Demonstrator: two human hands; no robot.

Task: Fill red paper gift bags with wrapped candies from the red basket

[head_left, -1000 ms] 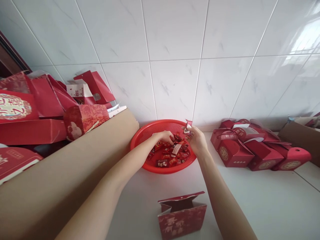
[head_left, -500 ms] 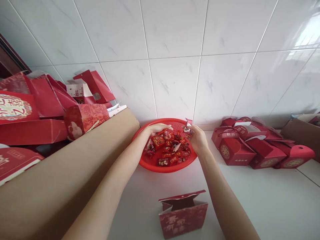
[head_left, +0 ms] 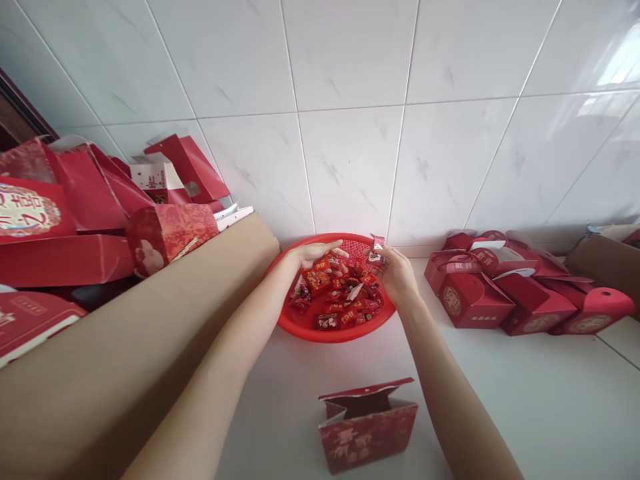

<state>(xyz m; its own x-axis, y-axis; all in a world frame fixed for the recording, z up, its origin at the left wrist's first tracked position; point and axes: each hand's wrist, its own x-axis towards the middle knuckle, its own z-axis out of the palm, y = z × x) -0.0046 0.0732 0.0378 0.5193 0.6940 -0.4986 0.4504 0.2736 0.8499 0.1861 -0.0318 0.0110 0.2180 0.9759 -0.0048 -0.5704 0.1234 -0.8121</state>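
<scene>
A red plastic basket [head_left: 330, 337] with perforated sides holds many small wrapped candies [head_left: 353, 313], mostly red. Over its left side, my left hand [head_left: 315, 253] is cupped, thumb on top and fingers curled below, around red-wrapped candies [head_left: 321, 264]; how many is unclear. At the right rim, my right hand [head_left: 397, 273] pinches a pink-and-white wrapped candy [head_left: 377, 248] between thumb and fingers. Nearer to me, between my forearms, stands a dark red paper gift box [head_left: 370, 437] with its top open.
Left of the basket, a large cardboard carton [head_left: 190, 313] is piled with red gift boxes [head_left: 100, 193]. Several closed red boxes [head_left: 475, 300] sit to the right, beside another carton [head_left: 607, 260]. A tiled wall [head_left: 350, 167] rises behind the white tabletop [head_left: 280, 413].
My left hand has opened slightly, showing more of the red candies in it. My right hand keeps its pinch on the candy, almost unmoved. The view has shifted slightly.
</scene>
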